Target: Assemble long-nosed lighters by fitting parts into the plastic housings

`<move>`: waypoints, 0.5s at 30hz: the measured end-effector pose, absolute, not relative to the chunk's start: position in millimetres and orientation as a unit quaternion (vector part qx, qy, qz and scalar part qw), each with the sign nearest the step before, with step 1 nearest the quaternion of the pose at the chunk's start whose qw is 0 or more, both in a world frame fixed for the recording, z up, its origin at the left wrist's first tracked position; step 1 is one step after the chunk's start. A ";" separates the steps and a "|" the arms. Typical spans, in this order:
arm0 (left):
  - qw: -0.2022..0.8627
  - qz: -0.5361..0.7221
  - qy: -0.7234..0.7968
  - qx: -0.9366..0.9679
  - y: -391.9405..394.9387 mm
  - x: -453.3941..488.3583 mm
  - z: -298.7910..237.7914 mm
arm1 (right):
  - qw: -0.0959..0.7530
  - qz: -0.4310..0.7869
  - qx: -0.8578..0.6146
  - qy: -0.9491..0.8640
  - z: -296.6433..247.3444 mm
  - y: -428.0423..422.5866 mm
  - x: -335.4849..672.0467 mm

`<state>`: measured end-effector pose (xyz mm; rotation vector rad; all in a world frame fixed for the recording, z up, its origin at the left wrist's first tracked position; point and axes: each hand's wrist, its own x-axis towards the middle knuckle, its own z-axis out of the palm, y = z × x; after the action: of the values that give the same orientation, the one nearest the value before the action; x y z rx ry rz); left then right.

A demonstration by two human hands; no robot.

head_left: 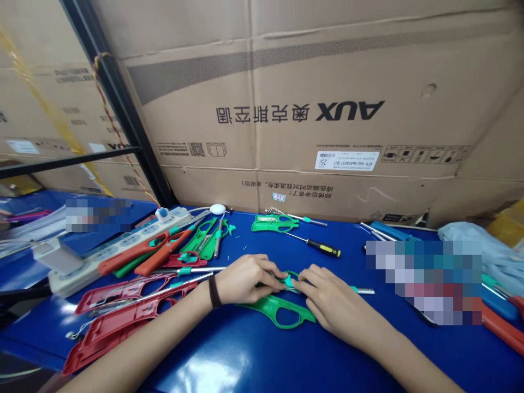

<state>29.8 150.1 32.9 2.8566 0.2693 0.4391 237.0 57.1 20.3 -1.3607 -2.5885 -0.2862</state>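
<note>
My left hand (250,278) and my right hand (332,297) meet over a green utility lighter, largely hidden beneath my fingers. The fingertips of both hands are closed at its turquoise trigger (289,282). Beyond my right hand, the lighter's metal tube (364,291) sticks out to the right. Just below my hands lies a loose green handle shell (268,313) with an oval finger opening. A yellow-and-black screwdriver (323,248) rests behind my right hand, its shaft toward the left.
Red handle shells (118,322) with metal tubes crowd the left, beside orange handles (164,256) and a white power strip (123,243). Another green shell (274,223) lies at the back. A large cardboard box (286,71) stands behind the blue table (327,360). Blue cloth (470,237) lies right.
</note>
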 end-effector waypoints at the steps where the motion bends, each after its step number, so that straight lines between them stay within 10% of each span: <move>1: 0.117 0.150 0.095 0.977 149.9 29.3 32.9 | 0.112 -0.068 -0.468 -0.874 22.4 58.1 242.1; 15: 0.146 0.183 0.129 0.964 149.9 29.0 27.5 | 0.248 0.033 -0.479 -0.842 29.3 58.1 253.7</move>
<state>29.0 149.9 27.5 2.7737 0.3708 0.5278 253.7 58.1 29.3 -1.3043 -2.2943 0.0889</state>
